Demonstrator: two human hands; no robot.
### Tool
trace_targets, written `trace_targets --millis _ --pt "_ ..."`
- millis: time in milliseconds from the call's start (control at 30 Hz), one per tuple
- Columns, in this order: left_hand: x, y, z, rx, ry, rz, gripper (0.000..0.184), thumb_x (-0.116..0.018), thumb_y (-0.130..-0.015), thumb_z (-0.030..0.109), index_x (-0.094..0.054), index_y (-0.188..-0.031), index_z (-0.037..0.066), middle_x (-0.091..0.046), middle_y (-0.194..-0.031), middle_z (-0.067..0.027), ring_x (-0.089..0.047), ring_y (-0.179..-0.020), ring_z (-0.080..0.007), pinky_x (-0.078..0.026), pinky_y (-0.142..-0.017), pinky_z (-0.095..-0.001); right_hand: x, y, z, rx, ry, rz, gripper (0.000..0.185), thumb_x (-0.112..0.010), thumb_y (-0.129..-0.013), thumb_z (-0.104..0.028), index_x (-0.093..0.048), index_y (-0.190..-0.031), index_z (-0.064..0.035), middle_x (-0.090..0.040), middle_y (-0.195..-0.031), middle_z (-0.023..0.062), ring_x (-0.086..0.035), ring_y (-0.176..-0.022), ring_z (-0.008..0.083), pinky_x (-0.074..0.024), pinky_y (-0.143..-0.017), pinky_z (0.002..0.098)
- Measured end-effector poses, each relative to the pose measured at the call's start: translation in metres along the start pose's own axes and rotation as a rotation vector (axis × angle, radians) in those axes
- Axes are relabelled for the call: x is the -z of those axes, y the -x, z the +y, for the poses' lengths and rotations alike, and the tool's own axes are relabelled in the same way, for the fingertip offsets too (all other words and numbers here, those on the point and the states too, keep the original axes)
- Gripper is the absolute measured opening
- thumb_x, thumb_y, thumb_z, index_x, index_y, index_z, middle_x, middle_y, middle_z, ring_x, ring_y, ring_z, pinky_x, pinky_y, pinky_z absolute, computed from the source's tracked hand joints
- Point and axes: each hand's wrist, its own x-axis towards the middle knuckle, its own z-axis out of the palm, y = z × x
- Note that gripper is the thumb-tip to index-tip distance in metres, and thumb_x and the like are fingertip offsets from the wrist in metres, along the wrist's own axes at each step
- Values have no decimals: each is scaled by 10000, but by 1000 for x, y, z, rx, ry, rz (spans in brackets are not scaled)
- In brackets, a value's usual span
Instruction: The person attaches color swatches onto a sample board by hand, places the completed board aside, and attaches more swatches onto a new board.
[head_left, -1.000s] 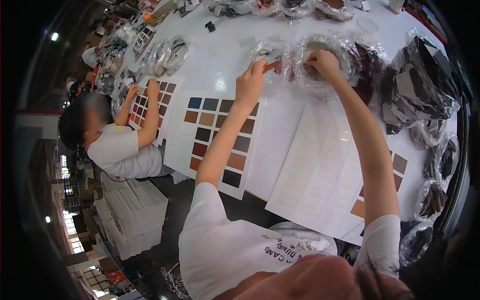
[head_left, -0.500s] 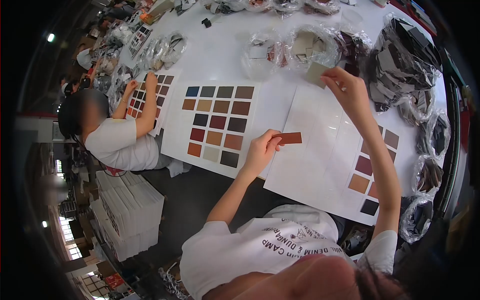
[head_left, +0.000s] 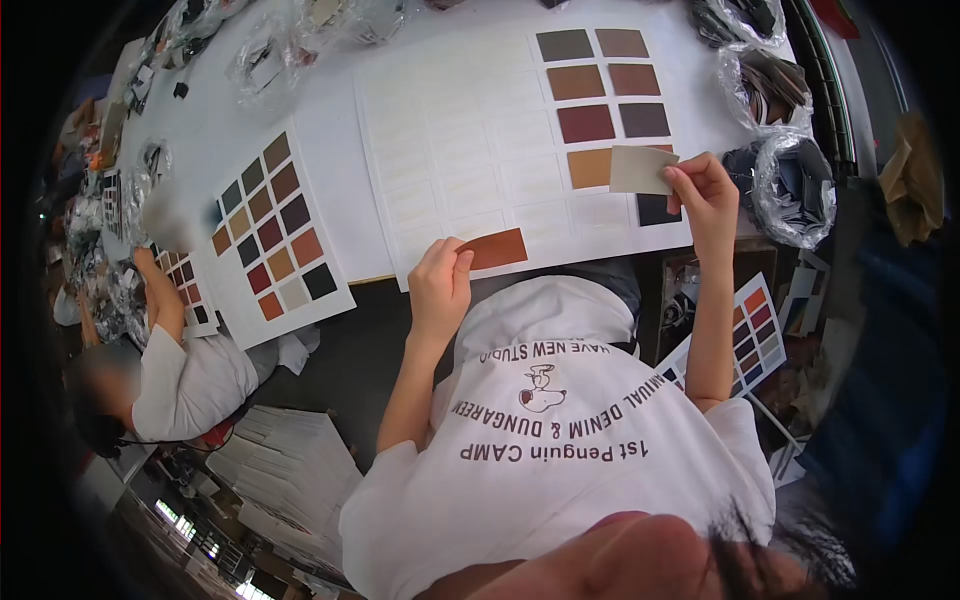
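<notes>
Left hand and right hand (both pinching) extend forward, well apart.

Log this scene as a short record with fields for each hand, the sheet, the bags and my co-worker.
Left hand: holds orange-brown swatch over sheet, near its close edge
Right hand: holds beige swatch beside tan swatch; contact with sheet unclear
Sheet: swatches at right, pale blank spaces at left
Bags: clear, swatch-filled, at right
Co-worker: at left, by another swatch sheet
</notes>
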Motion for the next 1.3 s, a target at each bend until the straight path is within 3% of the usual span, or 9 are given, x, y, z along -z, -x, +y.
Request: trace_targets --millis 100,133,233,333,867,1033,1167,1200,1300 --pt "-18 -1 11 -236 22 31 112 -601 -897 131 -590 -887 20 -620 -885 -118 -582 -775 -309 -470 -697 -387 5 9 31 -167 41 -61 142 -701 -868 -66 -578 -814 -23 -583 -631 -5 -494 -522 35 -367 -475 178" --pt "-19 -1 22 -184 59 -109 101 -579 -896 85 -565 -845 -2 -641 -1064 -119 -571 -964 -301 -442 -842 -390 5 11 39 -183 84 -94 145 -701 -865 -79 -583 -811 -17 -576 -609 -3 -489 -511 39 -363 -471 188" --pt "-44 -6 33 -422 -4 -144 75 -625 -837 57 -562 -833 17 -620 -1216 -115 -553 -1089 -292 -424 -891 -400 1 17 55 -267 201 -145 144 -699 -861 -86 -588 -805 -12 -575 -595 -3 -484 -502 40 -366 -472 195" --pt "-67 -7 40 -478 -45 -174 109 -658 -790 44 -558 -832 29 -571 -1325 -114 -508 -1199 -289 -398 -942 -408 -4 18 55 -304 255 -141 143 -696 -856 -88 -595 -798 -5 -576 -590 -4 -483 -498 41 -369 -469 200" --pt "-94 -15 38 -529 -139 -191 144 -684 -782 99 -558 -822 42 -566 -1335 -84 -491 -1233 -262 -377 -967 -418 -9 19 54 -334 330 -139 145 -696 -849 -91 -604 -800 10 -602 -607 20 -492 -493 35 -387 -459 206" --pt "-91 -17 39 -538 -144 -189 114 -666 -796 84 -561 -821 46 -582 -1313 -72 -490 -1229 -261 -369 -973 -416 -13 13 46 -306 690 -136 228 -741 -814 -171 -594 -800 3 -606 -606 76 -540 -505 138 -426 -499 275" --pt "-59 -31 25 -370 23 -163 116 -598 -864 76 -620 -969 32 -620 -1232 -55 -500 -1214 -264 -348 -988 -406 -16 10 33 -187 949 -134 287 -764 -792 -221 -572 -811 -8 -583 -589 117 -557 -544 223 -445 -543 322" --pt "-45 -34 22 -306 62 -98 154 -589 -878 80 -626 -1019 31 -632 -1195 -53 -507 -1203 -264 -347 -983 -409 -17 13 38 -109 854 -143 262 -749 -810 -206 -587 -889 -15 -623 -674 90 -556 -548 167 -431 -529 287" --pt "-18 -36 7 -199 74 17 237 -565 -908 83 -625 -1133 41 -657 -1105 -44 -520 -1183 -266 -342 -976 -399 -44 22 23 -266 106 -338 271 -725 -840 -199 -595 -990 -14 -664 -859 67 -558 -582 103 -416 -524 237"
